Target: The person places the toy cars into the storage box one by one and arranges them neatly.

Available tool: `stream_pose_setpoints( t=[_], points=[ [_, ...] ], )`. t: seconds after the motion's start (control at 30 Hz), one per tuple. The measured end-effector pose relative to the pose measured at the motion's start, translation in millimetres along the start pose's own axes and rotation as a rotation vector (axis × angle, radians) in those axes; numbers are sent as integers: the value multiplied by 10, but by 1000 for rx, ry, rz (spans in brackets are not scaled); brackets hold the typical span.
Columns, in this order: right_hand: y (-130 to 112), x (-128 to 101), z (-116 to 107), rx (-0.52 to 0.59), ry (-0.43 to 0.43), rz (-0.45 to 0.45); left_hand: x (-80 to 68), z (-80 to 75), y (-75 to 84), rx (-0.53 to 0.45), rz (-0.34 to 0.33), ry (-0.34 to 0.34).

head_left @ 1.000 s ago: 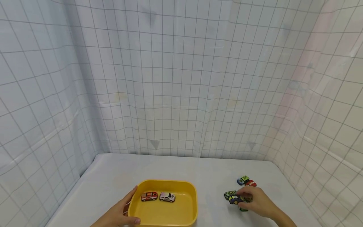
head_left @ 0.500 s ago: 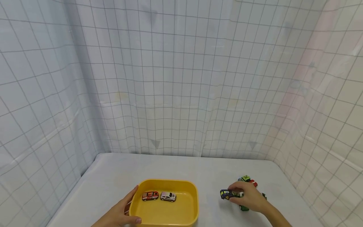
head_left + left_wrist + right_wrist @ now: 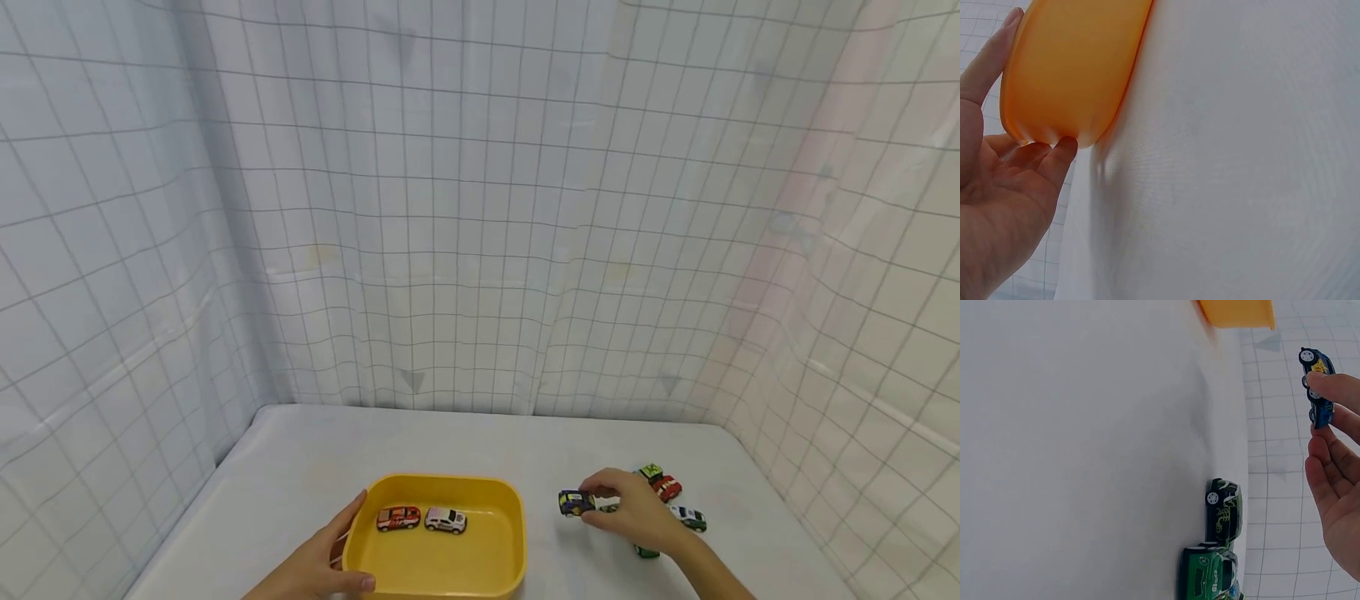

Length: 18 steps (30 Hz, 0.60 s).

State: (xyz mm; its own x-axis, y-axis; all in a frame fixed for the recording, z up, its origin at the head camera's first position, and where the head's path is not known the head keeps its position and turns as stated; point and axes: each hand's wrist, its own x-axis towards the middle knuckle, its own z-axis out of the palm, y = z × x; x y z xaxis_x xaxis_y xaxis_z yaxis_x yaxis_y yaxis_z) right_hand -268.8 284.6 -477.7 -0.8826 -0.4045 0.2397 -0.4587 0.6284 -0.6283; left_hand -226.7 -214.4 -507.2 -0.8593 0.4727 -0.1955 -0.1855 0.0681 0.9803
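Yellow tray point(image 3: 512, 521): smooth plastic, slight sheen, translucent at the wall in the left wrist view. Blue toy car point(image 3: 576, 502): glossy painted body, printed graphics, white plastic wheels. Worktop point(image 3: 450, 446): matt white woven cloth, fine weave. Backdrop point(image 3: 465, 208): thin matt sheet with printed grid.

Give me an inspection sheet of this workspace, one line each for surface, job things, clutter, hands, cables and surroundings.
Surface: white cloth-covered table.
Job things: yellow tray holding a red car and a white car; blue car lifted off the table; loose cars lying at the right.
Clutter: nothing seen.
Hands: left hand grips the tray's left rim; right hand pinches the blue car.
Cables: nothing seen.
Surroundings: white grid-patterned curtain on three sides.
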Motion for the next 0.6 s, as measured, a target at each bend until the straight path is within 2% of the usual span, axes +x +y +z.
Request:
stream_pose_setpoints(
  t=[0.33,0.6],
  points=[
    [-151,216,143,27,-30,-19,6,-4,-2,40,7,13],
    [-237,331,306,65,-40,-47,13,-25,-23,36,32,-15]
  ],
)
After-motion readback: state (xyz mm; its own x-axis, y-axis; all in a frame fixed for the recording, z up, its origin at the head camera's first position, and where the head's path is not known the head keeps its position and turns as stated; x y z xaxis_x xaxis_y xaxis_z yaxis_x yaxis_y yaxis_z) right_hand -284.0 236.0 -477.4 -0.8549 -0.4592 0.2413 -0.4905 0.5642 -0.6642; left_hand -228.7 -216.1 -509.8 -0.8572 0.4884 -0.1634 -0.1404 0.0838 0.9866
